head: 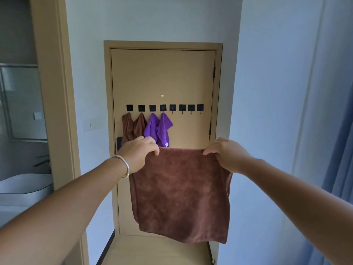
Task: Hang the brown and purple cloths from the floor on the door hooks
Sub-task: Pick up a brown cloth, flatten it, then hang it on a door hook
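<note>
Both arms reach forward at chest height toward a tan wooden door (162,77) set in a matching frame between pale walls. The left hand (138,152), with a silver bangle (123,165) at its wrist, pinches the upper left corner of a brown terry cloth (180,194); the right hand (226,153) pinches the upper right corner, fingers curled over the hem on each side. The cloth hangs flat and spread between the two hands, top edge taut and level, lower edge free above the tan floor strip (156,251) in front of the door. Across the door runs a row of eight square black adhesive hooks (182,107). The first two from the left carry two hung brown cloths (133,127), bunched and touching each other; the third and fourth carry two hung purple cloths (158,129), also touching. The four hooks to the right are bare, with open door surface beneath them down to the held cloth's top edge. A small brass peephole (162,95) sits above the row. On the left an opening shows a white basin (24,185); a blue curtain (342,150) hangs at the far right edge.
</note>
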